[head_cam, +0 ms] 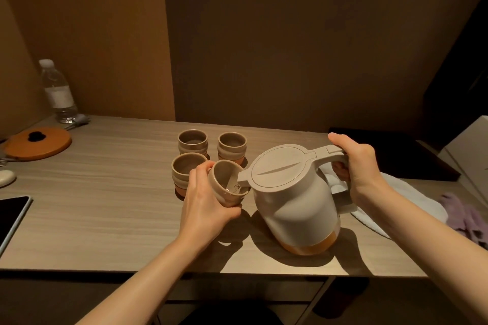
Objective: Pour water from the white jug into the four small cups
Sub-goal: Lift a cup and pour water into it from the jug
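Head view: left hand (204, 202) grip wraps one small cup (229, 185), lifted and tilted to meet the spout. Right hand (355, 163) grip clenches the white jug (293, 192) handle, tipping it. Three cups (192, 142) wait on counter (105, 192).

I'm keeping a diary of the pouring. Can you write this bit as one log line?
step: pouring | left hand: holds tilted cup | right hand: grips jug handle, spout over cup | other cups: three on table
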{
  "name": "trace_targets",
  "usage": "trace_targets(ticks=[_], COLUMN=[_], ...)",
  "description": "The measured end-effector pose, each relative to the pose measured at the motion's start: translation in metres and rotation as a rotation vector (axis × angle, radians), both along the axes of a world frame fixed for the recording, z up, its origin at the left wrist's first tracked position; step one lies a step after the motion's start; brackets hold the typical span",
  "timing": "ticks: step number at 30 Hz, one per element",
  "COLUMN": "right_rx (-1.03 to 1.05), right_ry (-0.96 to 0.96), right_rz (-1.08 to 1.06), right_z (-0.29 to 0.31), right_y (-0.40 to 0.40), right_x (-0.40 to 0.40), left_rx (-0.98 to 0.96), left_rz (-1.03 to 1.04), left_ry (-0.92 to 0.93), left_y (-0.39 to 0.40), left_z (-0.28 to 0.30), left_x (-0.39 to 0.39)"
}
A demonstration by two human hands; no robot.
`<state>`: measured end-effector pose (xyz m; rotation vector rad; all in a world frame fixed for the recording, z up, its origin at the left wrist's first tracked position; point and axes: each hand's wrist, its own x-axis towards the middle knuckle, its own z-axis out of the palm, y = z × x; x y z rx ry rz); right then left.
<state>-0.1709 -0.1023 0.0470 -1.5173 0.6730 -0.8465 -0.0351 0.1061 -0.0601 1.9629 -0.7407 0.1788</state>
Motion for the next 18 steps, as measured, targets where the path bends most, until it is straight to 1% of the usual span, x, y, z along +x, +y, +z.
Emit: trace_targets(ticks=[18], right_rx=[-0.033], right_ry=[0.036], right_rz=[-0.017], right_z=[0.0001], right_y=[-0.0011], right_x=[0.0043], left_rx=[-0.021], left_rz=[0.004], left_ry=[0.063], left_y=[0.0004], left_z=[-0.0022], left_x=[-0.0053])
